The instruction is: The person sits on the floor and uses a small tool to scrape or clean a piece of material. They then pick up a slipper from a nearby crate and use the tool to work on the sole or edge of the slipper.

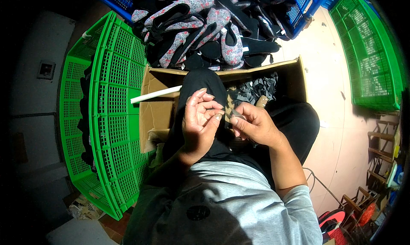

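Both my hands are raised over my lap, a short gap between them. My left hand (200, 118) is palm up with curled fingers, its thumb tip pressed near a fingertip; what it pinches, if anything, is too small to make out. Opposite it, my right hand (254, 123) pinches a small dark scrap of fabric (234, 113) between thumb and fingers. Below the hands stands a cardboard box (302, 76) holding a heap of grey and black scraps (255, 89). A tan roll-like piece (262, 101) lies beside that heap, partly hidden by my leg.
Ahead is a large pile of black and floral-patterned slip-on shoes (218, 23), by blue crates (304, 10). A green crate (115, 87) stands at left, another green crate (367, 48) at far right. A white tube (156, 94) crosses the box's left side. Wooden racks (381, 153) stand right.
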A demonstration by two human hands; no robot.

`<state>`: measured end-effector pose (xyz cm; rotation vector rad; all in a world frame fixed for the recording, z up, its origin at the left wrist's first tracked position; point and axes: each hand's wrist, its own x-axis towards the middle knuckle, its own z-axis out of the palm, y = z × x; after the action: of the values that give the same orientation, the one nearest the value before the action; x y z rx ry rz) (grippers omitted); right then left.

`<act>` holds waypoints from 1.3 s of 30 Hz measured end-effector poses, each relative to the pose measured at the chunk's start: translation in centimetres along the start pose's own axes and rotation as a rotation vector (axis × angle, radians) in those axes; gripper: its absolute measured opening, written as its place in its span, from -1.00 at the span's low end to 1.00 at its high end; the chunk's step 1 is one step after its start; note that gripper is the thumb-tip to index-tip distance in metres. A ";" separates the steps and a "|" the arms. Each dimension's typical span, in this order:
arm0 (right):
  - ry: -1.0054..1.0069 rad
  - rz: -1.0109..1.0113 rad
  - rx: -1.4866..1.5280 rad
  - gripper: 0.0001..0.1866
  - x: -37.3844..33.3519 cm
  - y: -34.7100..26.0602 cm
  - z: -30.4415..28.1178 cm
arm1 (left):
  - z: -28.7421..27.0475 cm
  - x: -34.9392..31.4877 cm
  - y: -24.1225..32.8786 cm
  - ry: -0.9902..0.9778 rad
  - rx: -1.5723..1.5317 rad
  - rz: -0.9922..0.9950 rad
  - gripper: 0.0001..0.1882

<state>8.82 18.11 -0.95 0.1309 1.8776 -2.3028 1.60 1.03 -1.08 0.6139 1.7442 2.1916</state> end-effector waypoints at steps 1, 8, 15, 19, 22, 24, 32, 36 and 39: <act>-0.002 0.000 0.000 -0.80 0.0 0.1 0.0 | 0.0 0.0 0.0 -0.009 0.017 0.001 -0.28; -0.018 -0.016 0.037 -0.82 -0.2 0.0 0.0 | -0.1 0.0 -0.4 -0.090 0.130 0.022 -0.29; -0.034 -0.003 0.064 -0.81 -0.1 0.1 0.0 | 0.2 0.3 -0.4 -0.043 -0.032 -0.111 -0.29; -0.026 -0.017 0.058 -0.81 0.0 0.1 0.1 | 0.2 0.4 -0.1 -0.010 -0.137 -0.164 -0.32; -0.011 -0.021 0.042 -0.81 0.0 0.1 0.0 | 0.2 0.5 -0.2 -0.001 -0.151 -0.167 -0.32; -0.007 -0.020 0.035 -0.81 0.0 0.1 0.0 | 0.2 0.5 -0.1 -0.015 -0.152 -0.169 -0.32; -0.004 -0.028 0.036 -0.81 0.2 0.2 0.1 | 0.2 0.6 0.4 -0.033 -0.177 -0.187 -0.33; -0.005 -0.013 0.025 -0.81 0.2 0.0 0.1 | 0.2 0.5 0.4 -0.043 -0.190 -0.185 -0.33; 0.000 -0.014 0.035 -0.81 0.2 0.1 0.2 | 0.2 0.4 0.3 -0.042 -0.191 -0.186 -0.33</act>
<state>8.68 17.87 -1.05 0.1222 1.8450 -2.3452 1.32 1.33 -0.70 0.4309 1.4844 2.1649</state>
